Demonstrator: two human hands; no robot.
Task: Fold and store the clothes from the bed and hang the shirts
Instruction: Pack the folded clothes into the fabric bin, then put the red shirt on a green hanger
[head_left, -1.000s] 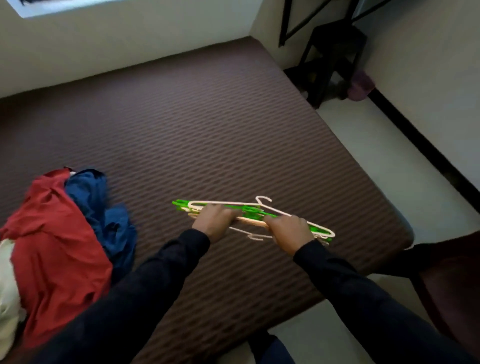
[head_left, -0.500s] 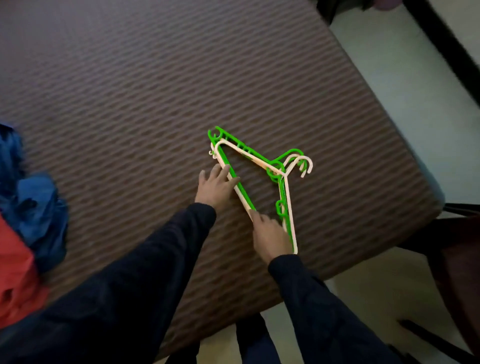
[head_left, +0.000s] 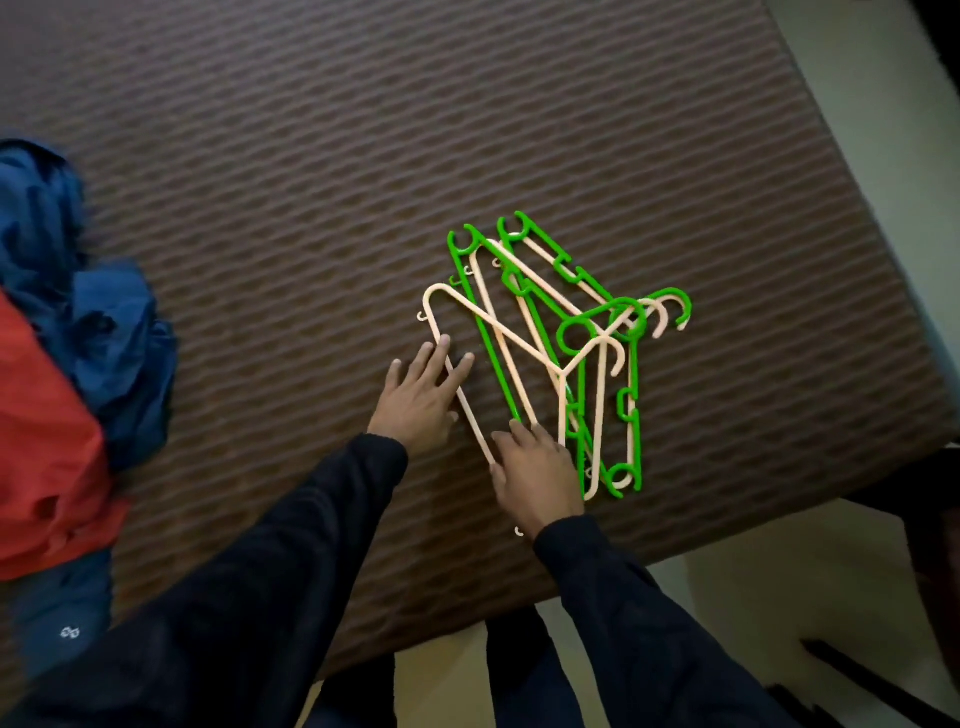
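The right hand (head_left: 537, 475) lies flat, fingers straight, on the near ends of the hangers (head_left: 566, 353); the left hand (head_left: 421, 400) presses flat on one cream bar. A moment ago stacked tight, the hangers are now fanned across the bed (head_left: 311, 182), ready for picking one, while the clothes (head_left: 67, 353) wait far left

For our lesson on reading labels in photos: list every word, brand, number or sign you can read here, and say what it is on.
No readable text anywhere.
Small white mark on the blue garment at lower left: too small and blurred to read.
Green hangers and cream hangers on the brown bed: no lettering visible.
Red garment: no print visible.
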